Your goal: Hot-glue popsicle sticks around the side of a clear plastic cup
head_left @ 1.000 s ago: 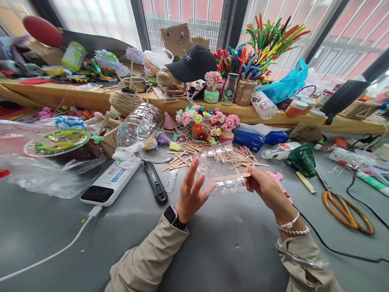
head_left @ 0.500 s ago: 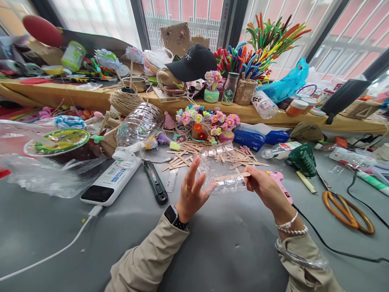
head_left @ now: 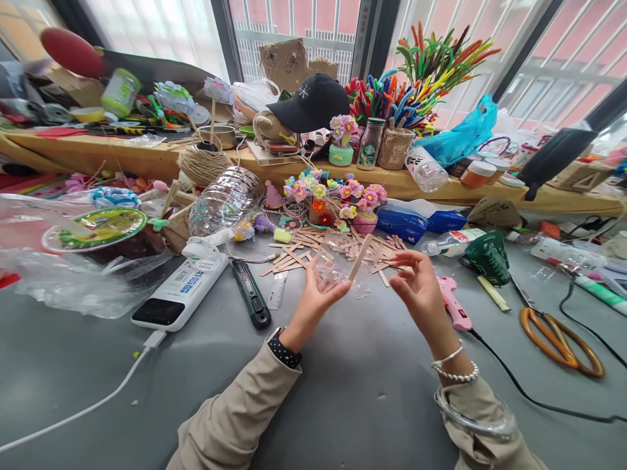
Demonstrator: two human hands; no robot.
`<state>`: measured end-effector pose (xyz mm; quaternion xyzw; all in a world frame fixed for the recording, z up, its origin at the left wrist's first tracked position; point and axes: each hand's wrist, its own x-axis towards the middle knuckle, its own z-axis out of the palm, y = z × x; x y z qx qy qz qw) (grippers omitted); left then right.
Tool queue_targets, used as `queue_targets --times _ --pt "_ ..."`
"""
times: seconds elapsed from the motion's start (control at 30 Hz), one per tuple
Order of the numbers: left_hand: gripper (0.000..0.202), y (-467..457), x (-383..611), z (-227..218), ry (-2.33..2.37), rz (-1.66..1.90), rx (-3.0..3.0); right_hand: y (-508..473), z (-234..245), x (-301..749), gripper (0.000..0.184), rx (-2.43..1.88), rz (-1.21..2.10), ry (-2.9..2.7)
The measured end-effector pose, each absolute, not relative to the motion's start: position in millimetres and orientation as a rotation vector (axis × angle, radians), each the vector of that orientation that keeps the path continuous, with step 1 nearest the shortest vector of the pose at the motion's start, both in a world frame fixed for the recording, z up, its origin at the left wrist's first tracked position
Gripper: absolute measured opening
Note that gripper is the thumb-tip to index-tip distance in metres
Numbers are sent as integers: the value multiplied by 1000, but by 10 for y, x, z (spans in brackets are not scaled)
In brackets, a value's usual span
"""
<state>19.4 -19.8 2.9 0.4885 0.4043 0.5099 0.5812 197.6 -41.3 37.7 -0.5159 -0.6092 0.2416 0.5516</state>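
My left hand (head_left: pixel 321 297) is closed around a clear plastic bottle piece (head_left: pixel 337 261), its thumb at the lower end of a wooden craft stick (head_left: pixel 361 256). The stick slants up to the right along the bottle piece; whether it is stuck on I cannot tell. My right hand (head_left: pixel 418 287) is apart from both, fingers curved and spread, holding nothing. A pink glue gun (head_left: pixel 454 303) lies just right of it. Behind the bottle piece, many loose craft sticks (head_left: pixel 289 256) are scattered on the grey table (head_left: pixel 343 405).
Left of my hands lie a green utility knife (head_left: pixel 251 294), a small ruler (head_left: pixel 277 290) and a white power bank (head_left: pixel 179 287) with its cable. Scissors (head_left: pixel 561 343) lie at right. Crochet flowers (head_left: pixel 362 194) and a large clear bottle (head_left: pixel 228 199) stand before the crowded shelf (head_left: pixel 294 171).
My right hand has let go of the craft stick and moved slightly away. My left hand has turned the bottle piece, so the stick now points upward instead of sideways.
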Motion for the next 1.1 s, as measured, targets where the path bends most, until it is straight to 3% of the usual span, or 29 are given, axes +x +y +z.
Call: queue_targets --times 0.13,0.27,0.4,0.57,1.1 --pt "89 -204 195 84 829 1082 905 -431 359 1885 74 -1244 203 -1742" --pt "92 -253 231 118 802 1058 892 -448 343 1798 86 -1271 -13 -1844" --pt "91 -285 260 114 779 1033 910 -454 314 1753 85 -1285 -30 -1858" --pt "76 -263 262 72 722 1001 839 -451 291 1746 82 -1326 -41 -1813" --pt "90 -256 248 82 767 1040 927 -453 293 1731 81 -1324 -41 -1787"
